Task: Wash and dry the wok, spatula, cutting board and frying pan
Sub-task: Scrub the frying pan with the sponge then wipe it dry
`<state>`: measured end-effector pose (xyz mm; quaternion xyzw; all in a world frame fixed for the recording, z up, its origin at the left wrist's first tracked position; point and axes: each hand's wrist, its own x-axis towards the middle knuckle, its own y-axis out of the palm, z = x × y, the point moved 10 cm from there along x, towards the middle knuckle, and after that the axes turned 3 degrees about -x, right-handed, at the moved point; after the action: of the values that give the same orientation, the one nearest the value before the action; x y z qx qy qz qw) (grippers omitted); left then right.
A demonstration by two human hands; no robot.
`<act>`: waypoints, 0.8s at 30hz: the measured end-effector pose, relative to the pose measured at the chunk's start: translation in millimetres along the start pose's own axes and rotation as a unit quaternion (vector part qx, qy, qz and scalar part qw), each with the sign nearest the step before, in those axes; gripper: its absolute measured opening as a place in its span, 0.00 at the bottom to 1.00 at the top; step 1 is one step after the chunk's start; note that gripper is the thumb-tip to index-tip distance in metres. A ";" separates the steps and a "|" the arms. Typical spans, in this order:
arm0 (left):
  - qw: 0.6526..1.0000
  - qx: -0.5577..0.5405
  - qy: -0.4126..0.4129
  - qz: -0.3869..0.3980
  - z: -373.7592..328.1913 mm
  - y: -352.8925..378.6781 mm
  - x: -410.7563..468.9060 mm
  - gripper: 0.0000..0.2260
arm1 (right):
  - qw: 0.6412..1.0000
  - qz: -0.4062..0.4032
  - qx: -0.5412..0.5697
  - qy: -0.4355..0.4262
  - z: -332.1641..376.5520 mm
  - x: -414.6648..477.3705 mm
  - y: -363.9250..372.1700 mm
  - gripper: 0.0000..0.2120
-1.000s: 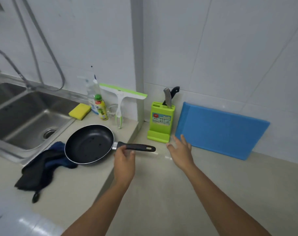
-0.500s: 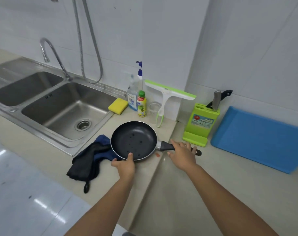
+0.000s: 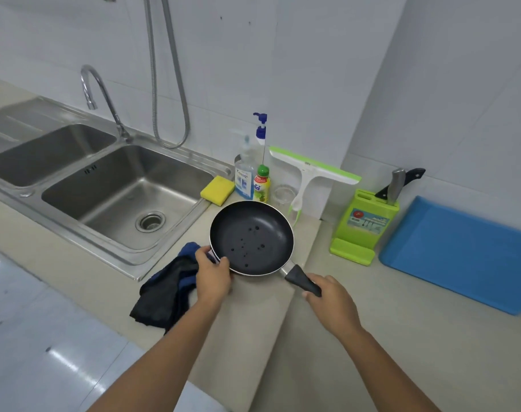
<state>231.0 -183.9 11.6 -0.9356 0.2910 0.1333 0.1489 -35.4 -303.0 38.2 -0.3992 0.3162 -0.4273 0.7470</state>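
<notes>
**Tabletop [image 3: 372, 322] layout**

The frying pan [image 3: 251, 237] is over the tabletop, just right of the sink [image 3: 170, 171], handle toward the near right. A cloth [image 3: 164, 295] lies at its left. Behind it are a sponge [image 3: 217, 187], two bottles [image 3: 245, 176], a glass [image 3: 283, 194] and a squeegee [image 3: 309, 179]; to the right, a knife block [image 3: 366, 224], then the cutting board [image 3: 461, 254].

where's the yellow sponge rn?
Head view, centre-left: the yellow sponge lies at the right rim of the sink, just left of the clear soap bottle.
</notes>
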 end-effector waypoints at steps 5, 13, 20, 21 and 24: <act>0.999 -0.031 0.021 -0.026 -25.0 -46.5 25.6 0.14 | 0.998 0.018 0.036 -0.042 59.9 -2.4 8.2 0.16; 0.996 -0.033 0.060 -0.053 -62.1 -154.8 92.7 0.14 | 0.987 0.049 0.133 -0.079 182.8 12.8 44.9 0.15; 0.997 -0.009 0.076 -0.021 -83.6 -252.1 183.5 0.17 | 0.965 0.053 0.251 -0.043 291.1 29.1 113.3 0.15; 0.997 -0.007 0.077 -0.012 -84.8 -263.3 194.9 0.17 | 0.966 0.048 0.250 -0.037 305.2 31.4 123.4 0.15; 0.996 0.012 0.085 0.007 -87.8 -291.9 225.1 0.17 | 0.967 0.034 0.254 -0.016 342.4 36.8 148.7 0.14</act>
<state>594.8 -99.2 75.4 -0.9396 0.3107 0.0510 0.1341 316.5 -177.1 69.3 -0.1926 0.1988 -0.4609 0.8432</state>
